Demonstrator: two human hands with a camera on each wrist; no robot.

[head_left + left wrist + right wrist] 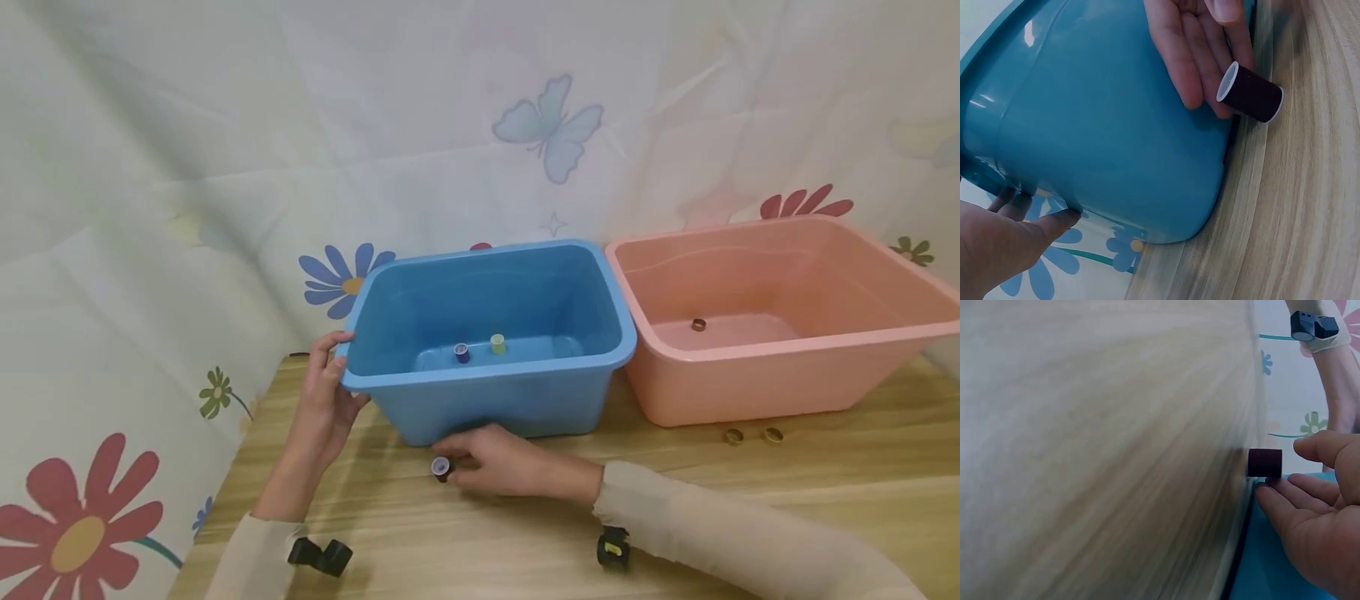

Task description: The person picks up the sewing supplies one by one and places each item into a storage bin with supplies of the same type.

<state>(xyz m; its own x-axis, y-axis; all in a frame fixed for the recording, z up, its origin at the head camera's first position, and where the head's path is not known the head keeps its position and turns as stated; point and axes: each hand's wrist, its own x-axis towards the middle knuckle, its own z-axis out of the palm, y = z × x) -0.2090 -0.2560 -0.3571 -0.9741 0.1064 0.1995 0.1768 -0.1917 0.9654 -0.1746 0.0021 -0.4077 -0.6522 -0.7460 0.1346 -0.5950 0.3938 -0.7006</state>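
A dark spool of thread (441, 468) with white ends stands on the wooden table in front of the blue bin (487, 400). Around it, my right hand (498, 462) has its fingers extended at the spool's far side. In the right wrist view the thumb is apart from the spool (1265, 463), while the fingertips lie close against or beside it; contact is hard to tell. My left hand (326, 408) holds the blue bin's left rim, with some fingers beneath the edge. Inside that bin are another dark spool (462, 353) and a pale yellow-green spool (498, 343).
To the right, a pink bin (750, 383) touches the blue one and contains a ring (698, 324). Two brass-coloured rings, a left one (733, 436) and a right one (773, 435), lie before it. A flowered curtain (450, 125) hangs behind.
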